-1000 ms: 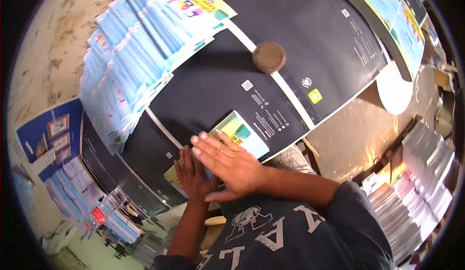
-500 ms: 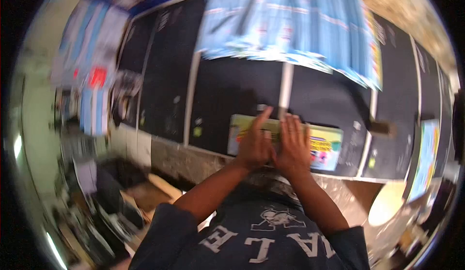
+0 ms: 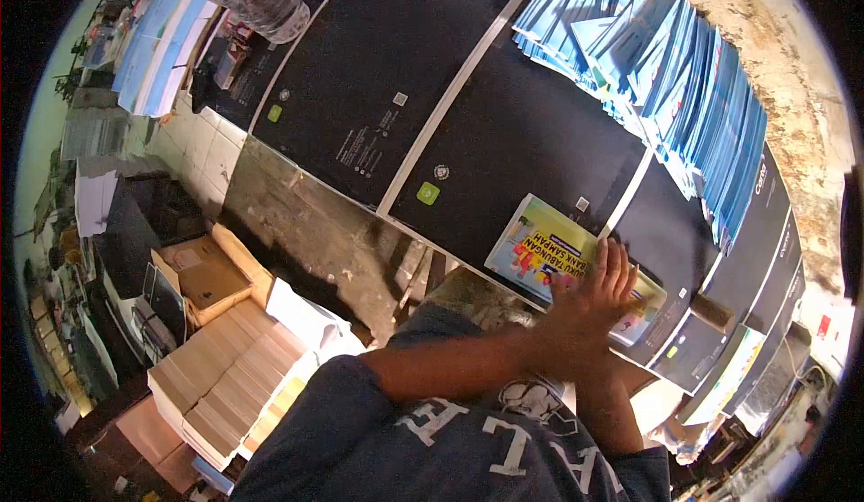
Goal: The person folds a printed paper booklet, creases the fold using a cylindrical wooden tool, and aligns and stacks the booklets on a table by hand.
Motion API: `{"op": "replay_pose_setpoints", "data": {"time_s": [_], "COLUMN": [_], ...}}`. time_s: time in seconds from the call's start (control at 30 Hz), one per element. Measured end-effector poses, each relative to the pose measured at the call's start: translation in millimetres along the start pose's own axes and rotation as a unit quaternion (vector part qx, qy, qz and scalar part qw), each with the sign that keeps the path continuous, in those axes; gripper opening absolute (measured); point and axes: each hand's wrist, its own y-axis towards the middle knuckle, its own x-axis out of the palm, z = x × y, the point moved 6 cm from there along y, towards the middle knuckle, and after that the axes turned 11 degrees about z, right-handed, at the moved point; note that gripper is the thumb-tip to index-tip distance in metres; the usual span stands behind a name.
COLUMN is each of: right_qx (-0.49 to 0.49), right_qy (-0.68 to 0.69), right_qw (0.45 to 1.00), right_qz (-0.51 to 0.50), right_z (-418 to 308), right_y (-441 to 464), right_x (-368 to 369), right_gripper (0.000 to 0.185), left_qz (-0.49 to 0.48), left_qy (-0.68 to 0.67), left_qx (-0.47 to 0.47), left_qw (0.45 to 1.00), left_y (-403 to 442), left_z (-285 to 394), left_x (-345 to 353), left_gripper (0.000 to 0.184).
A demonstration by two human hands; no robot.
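A colourful booklet cover (image 3: 540, 248) printed "Buku Tabungan Bank Sampah" lies on the black-covered table (image 3: 504, 133) near its front edge. My right hand (image 3: 601, 290) rests on it, fingers stretched out, covering its middle. My left hand (image 3: 562, 344) is smeared by motion and crosses over the right wrist, so its fingers cannot be made out. A small brown block (image 3: 712, 313) sits to the right of the booklet.
Many blue booklets (image 3: 666, 70) are fanned in a row at the back right. More booklets (image 3: 729, 371) lie at the right edge. A water bottle (image 3: 270, 7) stands at the upper left. Paper stacks (image 3: 234, 367) and an open cardboard box (image 3: 207, 277) are at the lower left.
The view has turned, shifting the booklet to the right in frame. My left hand has moved from the booklet's left part across to the right wrist; my right hand stays on the booklet.
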Motion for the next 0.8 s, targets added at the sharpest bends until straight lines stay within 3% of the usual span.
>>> {"op": "replay_pose_setpoints", "data": {"time_s": [0.1,0.2,0.23,0.27,0.3,0.33,0.37,0.4,0.43,0.47,0.53,0.6,0.67,0.77,0.8], "right_qx": [0.009,0.03,0.023,0.014,0.027,0.036,0.018,0.026,0.033,0.044,0.045,0.093,0.127,0.146,0.207], "right_qy": [-0.075,-0.057,-0.018,0.021,-0.001,-0.023,-0.019,-0.022,-0.007,0.005,0.037,0.113,0.212,0.288,0.319], "right_qw": [0.994,0.998,1.0,1.0,0.999,0.994,0.997,0.997,0.996,0.996,0.997,0.989,0.968,0.943,0.914], "right_qz": [-0.083,-0.029,-0.009,0.009,-0.046,-0.099,-0.073,-0.065,-0.081,-0.082,-0.047,-0.026,0.044,0.076,0.143], "right_z": [11.7,10.1,11.5,12.9,5.6,6.1,8.7,10.8,7.3,8.0,7.0,14.5,25.4,43.3,54.9], "right_y": [-8.5,-11.3,-13.7,-16.5,-6.4,-1.2,-4.4,-3.2,-5.5,-0.4,3.3,2.7,-0.7,-13.0,-18.7], "right_x": [18.9,23.3,21.3,19.4,15.0,11.3,11.0,10.0,10.5,11.0,2.5,-0.4,-4.5,-15.6,-31.9], "right_gripper": [0.078,0.076,0.074,0.073,0.07,0.067,0.066,0.066,0.068,0.069,0.068,0.064,0.06,0.064,0.068], "left_qz": [-0.038,0.104,0.1,0.097,-0.11,-0.282,-0.079,0.126,0.174,0.177,-0.019,-0.029,0.041,0.007,-0.026], "left_qy": [-0.159,-0.125,0.041,0.206,-0.026,-0.215,-0.191,-0.166,-0.177,-0.171,-0.37,-0.318,-0.2,-0.223,-0.214], "left_qx": [0.023,-0.042,0.054,0.149,0.079,-0.079,-0.044,-0.014,-0.006,0.009,-0.05,0.004,0.197,0.282,0.283], "left_qw": [0.986,0.986,0.993,0.962,0.99,0.932,0.977,0.978,0.969,0.969,0.927,0.948,0.959,0.933,0.935], "left_y": [-4.4,3.4,-14.1,-25.1,-10.6,-2.5,10.1,14.4,11.7,17.5,24.2,15.4,12.7,27.3,32.8], "left_z": [-27.0,-25.1,-1.4,17.0,-14.8,-48.5,-54.2,-55.2,-53.4,-53.3,-50.1,-47.9,-44.9,-48.8,-46.5], "left_x": [4.9,20.6,69.7,101.7,63.8,20.0,9.8,-13.6,-20.3,-21.8,-10.6,15.8,8.1,6.3,0.1], "left_gripper": [0.075,0.074,0.075,0.076,0.068,0.06,0.058,0.055,0.054,0.054,0.059,0.062,0.057,0.051,0.049]}}
